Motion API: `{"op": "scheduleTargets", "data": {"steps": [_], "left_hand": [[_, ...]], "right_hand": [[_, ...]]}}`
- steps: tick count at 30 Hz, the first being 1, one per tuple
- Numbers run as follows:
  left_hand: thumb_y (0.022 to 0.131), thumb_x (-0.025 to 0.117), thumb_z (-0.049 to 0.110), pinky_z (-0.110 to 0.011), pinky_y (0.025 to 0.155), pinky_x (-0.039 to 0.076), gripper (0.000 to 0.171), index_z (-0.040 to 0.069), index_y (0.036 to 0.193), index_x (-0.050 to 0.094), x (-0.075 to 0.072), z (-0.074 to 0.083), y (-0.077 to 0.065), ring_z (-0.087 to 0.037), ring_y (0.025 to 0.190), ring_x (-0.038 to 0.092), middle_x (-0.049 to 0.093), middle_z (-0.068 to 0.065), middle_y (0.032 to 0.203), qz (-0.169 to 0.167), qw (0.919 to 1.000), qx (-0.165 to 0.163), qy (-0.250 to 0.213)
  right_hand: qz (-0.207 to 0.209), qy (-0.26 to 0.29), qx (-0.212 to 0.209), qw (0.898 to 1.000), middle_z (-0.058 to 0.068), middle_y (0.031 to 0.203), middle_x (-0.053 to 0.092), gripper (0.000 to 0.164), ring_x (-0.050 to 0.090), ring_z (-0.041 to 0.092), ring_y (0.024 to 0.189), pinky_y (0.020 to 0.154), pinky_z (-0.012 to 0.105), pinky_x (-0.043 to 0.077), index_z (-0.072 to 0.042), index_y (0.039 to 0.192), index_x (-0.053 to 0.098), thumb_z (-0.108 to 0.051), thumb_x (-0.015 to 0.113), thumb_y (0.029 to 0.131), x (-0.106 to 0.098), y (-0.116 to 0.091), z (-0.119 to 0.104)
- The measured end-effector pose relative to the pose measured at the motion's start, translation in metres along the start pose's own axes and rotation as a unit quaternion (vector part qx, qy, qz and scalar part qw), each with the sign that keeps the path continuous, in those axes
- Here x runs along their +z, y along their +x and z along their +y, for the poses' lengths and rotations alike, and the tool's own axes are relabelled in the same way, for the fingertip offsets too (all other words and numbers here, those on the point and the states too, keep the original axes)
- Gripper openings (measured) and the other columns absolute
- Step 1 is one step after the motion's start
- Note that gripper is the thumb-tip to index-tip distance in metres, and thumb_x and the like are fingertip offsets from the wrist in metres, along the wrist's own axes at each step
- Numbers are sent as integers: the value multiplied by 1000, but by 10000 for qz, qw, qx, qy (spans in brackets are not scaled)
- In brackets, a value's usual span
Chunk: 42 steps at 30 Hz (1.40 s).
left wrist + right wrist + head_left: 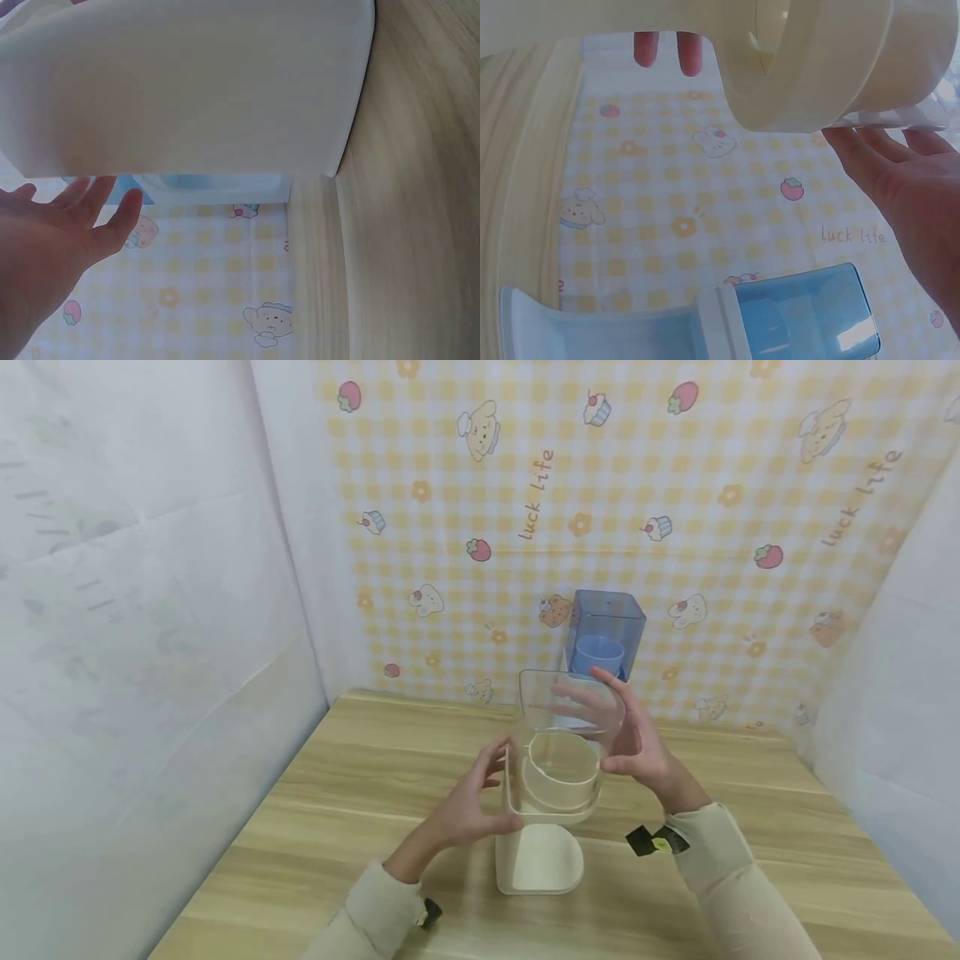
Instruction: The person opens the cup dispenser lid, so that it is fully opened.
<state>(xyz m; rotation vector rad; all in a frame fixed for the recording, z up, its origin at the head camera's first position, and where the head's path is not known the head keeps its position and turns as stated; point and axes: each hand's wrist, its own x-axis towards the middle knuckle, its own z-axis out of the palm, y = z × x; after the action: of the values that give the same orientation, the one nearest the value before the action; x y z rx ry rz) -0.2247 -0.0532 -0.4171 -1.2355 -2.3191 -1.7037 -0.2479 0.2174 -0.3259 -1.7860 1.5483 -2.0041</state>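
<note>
A cream dispenser-like stand (540,860) with a rounded base stands upright on the table, its pale side panel (187,90) filling the upper left wrist view. At its top, a clear box-shaped cover (558,697) surrounds a round cream cup (562,781). My right hand (637,739) grips the cover's right side, thumb in front and fingers behind, some visible through the plastic. On the left, my left hand (468,797) has its fingertips at the cover's edge and its thumb by the front rim. Its fingers (124,221) are spread and loosely bent; their exact contact is hidden.
Behind the cream stand, a similar one with a blue see-through cover (607,618) stands near the patterned cloth backdrop (420,552). The wood-grain tabletop (360,777) lies between white side curtains (165,610).
</note>
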Motion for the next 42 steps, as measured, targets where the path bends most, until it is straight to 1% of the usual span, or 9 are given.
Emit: {"op": "scheduleTargets", "data": {"steps": [8,16,20,24,26,29,32,37,42], "left_hand": [[80,65,71,-49,109,39,117,3,157,9,6,0,-1,-34,139,35,26,-18,158,63,9998,-27,-174],[76,71,70,-51,106,41,116,8,157,15,8,0,-2,-33,135,40,34,-16,154,288,9991,-137,-266],[75,72,71,-51,106,41,118,8,157,15,11,0,-2,-34,137,39,33,-16,154,356,9985,-173,-389],[73,74,70,-52,106,39,119,9,157,15,12,1,-2,-32,138,38,37,-14,153,371,9980,-214,-455],[73,75,69,-52,105,40,118,10,157,17,12,0,-1,-31,137,39,40,-13,151,382,9981,-228,-431],[73,77,65,-50,104,41,114,12,156,19,11,-1,0,-30,136,41,42,-11,149,360,9985,-224,-349],[74,79,62,-49,103,42,112,13,156,20,11,-2,1,-30,135,42,43,-11,148,333,9986,-235,-335],[74,79,61,-49,102,43,111,13,155,19,11,-1,2,-31,134,42,44,-13,146,280,9986,-272,-348],[73,79,62,-48,101,45,108,16,153,22,11,-1,4,-31,132,45,47,-14,144,276,9991,-217,-249]], "right_hand": [[88,-328,-53,9994,37,156,15,96,34,46,140,106,55,40,-9,159,2,-16,71,92,4,-2,-1],[473,-1030,-166,9934,37,155,20,103,40,40,138,104,49,44,-8,157,7,-19,80,85,18,-2,-1],[888,-1172,97,9891,29,156,27,104,44,37,136,103,43,46,-5,151,12,-21,86,79,24,-4,0],[1293,-1352,513,9810,22,156,32,104,48,34,133,100,38,49,-9,144,17,-21,91,72,29,-5,-3],[1393,-1496,676,9765,22,156,32,105,49,35,132,99,38,49,-12,142,18,-21,93,69,31,-4,-4],[1432,-1674,748,9726,26,156,31,107,50,37,131,97,41,50,-10,139,17,-19,94,66,32,-2,-6],[1434,-1699,718,9723,28,154,31,107,52,35,130,95,43,51,-6,137,16,-10,94,64,31,-1,-6],[1459,-1565,700,9743,17,149,44,103,55,32,127,98,42,50,-11,138,18,8,88,64,33,0,-6],[1448,-1589,559,9750,15,145,49,101,54,45,123,100,45,49,-6,137,16,7,87,67,34,0,-6]]}}
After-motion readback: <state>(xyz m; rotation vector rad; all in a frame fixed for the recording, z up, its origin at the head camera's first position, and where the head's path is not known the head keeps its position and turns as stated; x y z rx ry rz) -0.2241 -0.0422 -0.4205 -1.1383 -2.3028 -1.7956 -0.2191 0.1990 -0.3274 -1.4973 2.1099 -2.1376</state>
